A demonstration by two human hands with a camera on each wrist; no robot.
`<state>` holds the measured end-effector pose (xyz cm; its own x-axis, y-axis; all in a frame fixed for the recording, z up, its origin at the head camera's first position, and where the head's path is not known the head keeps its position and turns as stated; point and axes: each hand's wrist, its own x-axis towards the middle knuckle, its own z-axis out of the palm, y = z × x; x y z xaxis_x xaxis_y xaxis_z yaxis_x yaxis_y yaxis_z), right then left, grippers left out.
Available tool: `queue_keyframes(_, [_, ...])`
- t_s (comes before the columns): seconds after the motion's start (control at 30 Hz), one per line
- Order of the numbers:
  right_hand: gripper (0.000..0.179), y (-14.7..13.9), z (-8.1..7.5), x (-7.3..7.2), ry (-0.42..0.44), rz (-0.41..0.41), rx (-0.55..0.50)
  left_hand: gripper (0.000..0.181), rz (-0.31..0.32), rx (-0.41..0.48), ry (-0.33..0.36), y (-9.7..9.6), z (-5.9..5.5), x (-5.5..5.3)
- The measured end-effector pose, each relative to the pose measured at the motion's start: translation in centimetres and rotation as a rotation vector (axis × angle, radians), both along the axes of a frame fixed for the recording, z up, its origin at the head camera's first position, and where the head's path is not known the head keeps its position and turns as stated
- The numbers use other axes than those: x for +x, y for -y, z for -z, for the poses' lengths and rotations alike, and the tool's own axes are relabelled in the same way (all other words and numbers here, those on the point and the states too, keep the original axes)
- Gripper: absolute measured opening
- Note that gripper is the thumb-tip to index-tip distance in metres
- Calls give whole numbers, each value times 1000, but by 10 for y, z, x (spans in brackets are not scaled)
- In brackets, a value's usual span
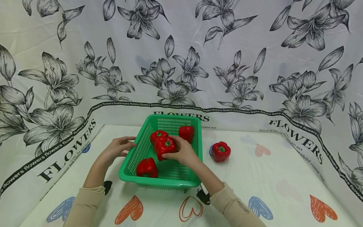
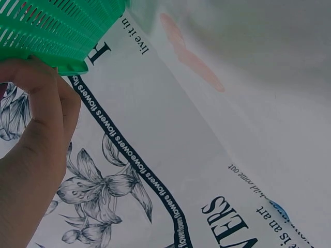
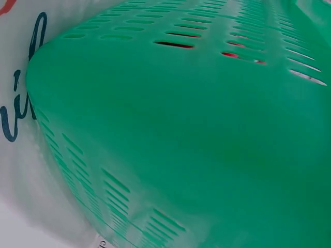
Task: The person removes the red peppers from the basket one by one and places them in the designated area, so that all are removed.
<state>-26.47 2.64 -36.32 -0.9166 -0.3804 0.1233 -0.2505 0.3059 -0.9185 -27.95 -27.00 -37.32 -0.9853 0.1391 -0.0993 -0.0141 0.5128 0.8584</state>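
A green perforated plastic basket [image 1: 170, 183] stands on the table before me. Inside it, my right hand [image 1: 184, 153] grips a red bell pepper [image 1: 165, 147] between thumb and fingers, its green stem facing up. Three more red bell peppers lie in the basket: one behind the gripped pepper [image 1: 157, 135], one at the back right [image 1: 187, 133], and one at the front left [image 1: 147, 168]. Along the left rim is my left hand [image 1: 117, 150], fingers loosely bent, with fingertips right at the edge. In the right wrist view the basket wall [image 3: 155, 119] hides the hand.
Another red bell pepper [image 1: 221, 152] sits on the table to the right of the basket. A white cloth with printed hearts [image 1: 261, 208] covers the table. Behind it hangs a flower-printed curtain [image 1: 181, 66] with a black lettered band.
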Motion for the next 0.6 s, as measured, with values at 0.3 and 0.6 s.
queue_keyframes(0.3, [75, -13, -9, 5, 24, 27, -45, 59, 3, 14, 4, -1, 0, -1])
queue_keyframes(0.6, [76, -34, -20, 6, 52, 68, -85, 58, 0, -3, -2, 0, 1, -2])
